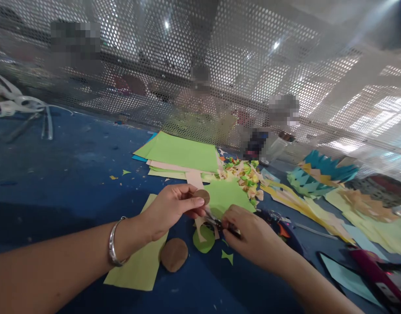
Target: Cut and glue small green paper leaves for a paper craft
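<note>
My left hand pinches a small round brown disc between thumb and fingers. Pale pink paper shows behind these fingers, and a cut piece of it hangs below; whether they grip it too I cannot tell. My right hand is closed around dark-handled scissors, their blades pointing at the left fingertips and partly hidden. Beneath the hands lie a green paper circle and a larger brown disc. A yellow-green sheet lies under my left wrist.
Stacked coloured paper lies ahead, beside a heap of paper scraps. To the right are zigzag-cut paper strips and a magenta tool. White straps lie far left. A perforated metal panel stands behind the blue table.
</note>
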`<state>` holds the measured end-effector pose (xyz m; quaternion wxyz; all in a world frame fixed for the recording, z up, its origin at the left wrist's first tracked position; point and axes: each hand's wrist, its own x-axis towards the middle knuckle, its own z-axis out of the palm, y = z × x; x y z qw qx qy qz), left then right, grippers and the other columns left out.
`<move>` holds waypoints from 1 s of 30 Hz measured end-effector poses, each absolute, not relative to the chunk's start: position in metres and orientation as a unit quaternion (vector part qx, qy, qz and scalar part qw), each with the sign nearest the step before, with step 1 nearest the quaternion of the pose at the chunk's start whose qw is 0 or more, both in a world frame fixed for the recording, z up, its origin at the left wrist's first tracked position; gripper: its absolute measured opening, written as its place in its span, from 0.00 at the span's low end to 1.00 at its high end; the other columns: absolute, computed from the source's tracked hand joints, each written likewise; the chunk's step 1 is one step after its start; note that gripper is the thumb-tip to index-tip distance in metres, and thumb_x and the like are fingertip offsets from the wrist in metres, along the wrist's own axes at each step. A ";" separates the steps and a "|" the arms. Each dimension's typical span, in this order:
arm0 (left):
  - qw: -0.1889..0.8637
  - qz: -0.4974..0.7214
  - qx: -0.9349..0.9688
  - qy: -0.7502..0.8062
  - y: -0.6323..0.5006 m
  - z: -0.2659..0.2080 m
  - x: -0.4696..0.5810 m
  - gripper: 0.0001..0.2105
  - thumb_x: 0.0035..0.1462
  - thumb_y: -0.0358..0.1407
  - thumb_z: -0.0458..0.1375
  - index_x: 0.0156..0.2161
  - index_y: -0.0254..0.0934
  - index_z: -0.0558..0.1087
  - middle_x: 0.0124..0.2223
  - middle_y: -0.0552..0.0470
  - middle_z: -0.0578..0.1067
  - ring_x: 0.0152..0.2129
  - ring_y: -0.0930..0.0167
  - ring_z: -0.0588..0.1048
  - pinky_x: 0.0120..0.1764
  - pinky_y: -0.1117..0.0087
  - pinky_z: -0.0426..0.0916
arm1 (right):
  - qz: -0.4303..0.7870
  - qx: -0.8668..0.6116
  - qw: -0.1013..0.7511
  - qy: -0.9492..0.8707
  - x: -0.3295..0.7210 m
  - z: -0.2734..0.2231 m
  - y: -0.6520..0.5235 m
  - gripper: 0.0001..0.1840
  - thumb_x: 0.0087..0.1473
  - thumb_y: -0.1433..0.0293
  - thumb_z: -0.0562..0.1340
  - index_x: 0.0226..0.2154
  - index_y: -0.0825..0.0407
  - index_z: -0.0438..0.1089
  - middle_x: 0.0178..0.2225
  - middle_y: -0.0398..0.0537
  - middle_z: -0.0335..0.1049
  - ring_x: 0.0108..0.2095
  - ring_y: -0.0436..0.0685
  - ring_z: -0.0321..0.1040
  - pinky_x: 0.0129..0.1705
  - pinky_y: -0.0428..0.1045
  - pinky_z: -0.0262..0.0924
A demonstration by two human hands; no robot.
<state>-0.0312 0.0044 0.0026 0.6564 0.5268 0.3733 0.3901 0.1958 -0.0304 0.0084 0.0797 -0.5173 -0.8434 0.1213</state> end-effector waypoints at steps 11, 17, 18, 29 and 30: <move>0.637 0.411 0.519 0.395 0.005 0.003 -0.034 0.06 0.59 0.38 0.60 0.35 0.37 0.75 0.34 0.51 0.78 0.33 0.71 0.75 0.34 0.71 0.65 | 0.174 -0.571 0.130 -0.792 0.201 0.003 -0.020 0.03 0.52 0.74 0.55 0.29 0.50 0.61 0.25 0.39 0.60 0.24 0.50 0.55 0.27 0.47 0.46; 0.649 0.384 0.522 0.399 0.002 0.005 -0.031 0.06 0.58 0.38 0.62 0.33 0.37 0.74 0.30 0.53 0.75 0.29 0.72 0.74 0.30 0.72 0.61 | 0.175 -0.575 0.179 -0.779 0.204 0.000 -0.013 0.07 0.55 0.73 0.54 0.27 0.49 0.56 0.21 0.36 0.54 0.22 0.50 0.53 0.26 0.47 0.44; 0.651 0.384 0.524 0.392 0.001 0.004 -0.031 0.06 0.58 0.37 0.62 0.33 0.37 0.74 0.30 0.53 0.75 0.28 0.73 0.73 0.29 0.73 0.60 | 0.181 -0.576 0.196 -0.773 0.205 -0.001 -0.012 0.06 0.56 0.72 0.54 0.28 0.49 0.57 0.21 0.36 0.54 0.23 0.50 0.54 0.26 0.47 0.45; 0.658 0.379 0.541 0.361 -0.002 0.003 -0.030 0.08 0.59 0.39 0.62 0.35 0.36 0.75 0.34 0.53 0.75 0.29 0.74 0.72 0.29 0.74 0.59 | 0.390 -0.534 0.335 -0.671 0.206 0.000 -0.021 0.19 0.64 0.51 0.57 0.42 0.50 0.67 0.21 0.34 0.48 0.20 0.47 0.42 0.22 0.47 0.38; 0.658 0.376 0.544 0.360 -0.002 0.003 -0.030 0.08 0.59 0.39 0.62 0.35 0.36 0.75 0.34 0.53 0.75 0.29 0.74 0.72 0.29 0.74 0.59 | 0.399 -0.525 0.339 -0.671 0.205 0.001 -0.023 0.19 0.64 0.51 0.58 0.41 0.50 0.67 0.21 0.34 0.47 0.20 0.47 0.41 0.22 0.47 0.37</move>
